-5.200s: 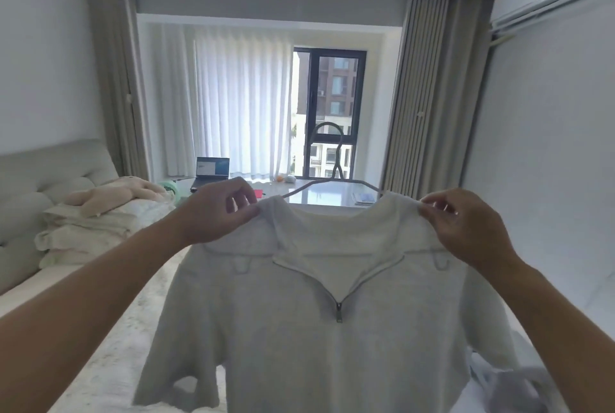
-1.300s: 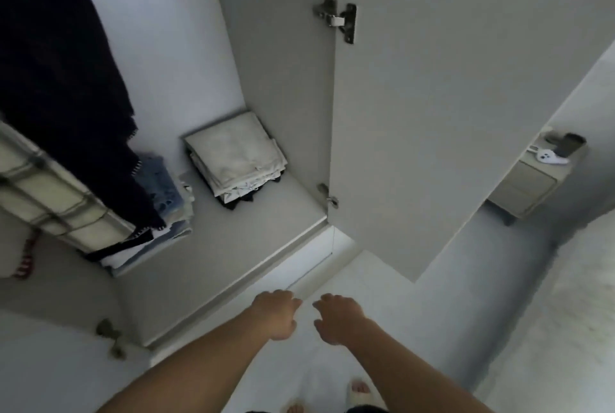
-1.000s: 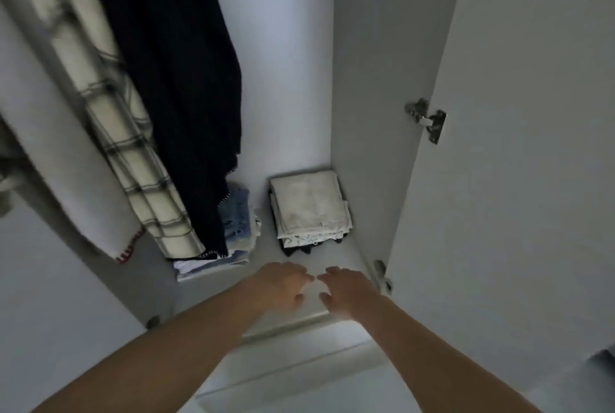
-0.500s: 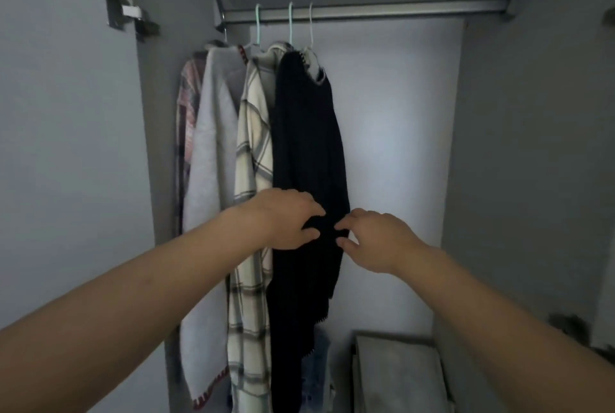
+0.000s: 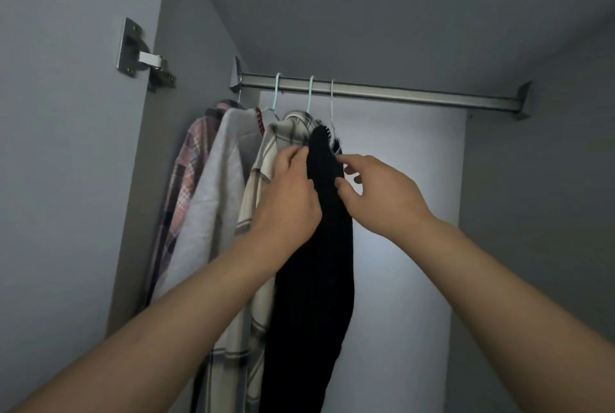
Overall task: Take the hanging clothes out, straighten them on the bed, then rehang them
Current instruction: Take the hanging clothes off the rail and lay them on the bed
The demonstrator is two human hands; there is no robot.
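Inside the wardrobe, your hands meet at the black knit garment [image 5: 319,246] hanging on the rail [image 5: 382,94].

Your left hand [image 5: 286,203] rests against its left edge, fingers curled toward the cloth; your right hand [image 5: 379,193] has its fingertips at the right edge, thumb and fingers slightly apart. I cannot tell whether either hand actually grips the fabric. It hangs from a white hanger [image 5: 332,103], rightmost on the rail. To its left hang a cream plaid shirt [image 5: 263,163], a grey sweater [image 5: 213,206] and a pink plaid shirt [image 5: 186,179].

Bare forearms (no sleeves), unadorned hands
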